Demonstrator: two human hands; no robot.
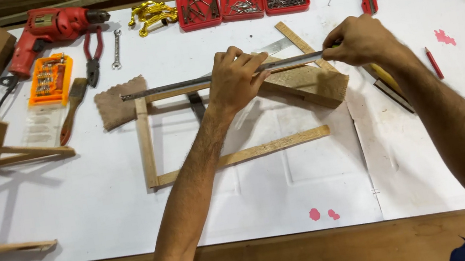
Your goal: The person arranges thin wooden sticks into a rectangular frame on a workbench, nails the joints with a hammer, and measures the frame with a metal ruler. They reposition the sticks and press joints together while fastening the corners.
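Wood first: thin slat frame point(146, 140), light, loosely laid, likely to shift. Just beyond the slats, left hand point(234, 79) presses a long steel ruler point(186, 84) flat mid-length, fingers spread over it. Right hand point(359, 41) pinches its far-right end. Ruler stiff, slick, thin-edged; best held flat from above. Beyond: red screw trays point(242, 0).

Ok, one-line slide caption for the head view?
Left hand presses metal ruler on wooden frame; right hand at its end.

Ruler point(198, 81) across frame point(146, 139) top; drill point(46, 31) far left; trays point(242, 0) behind.
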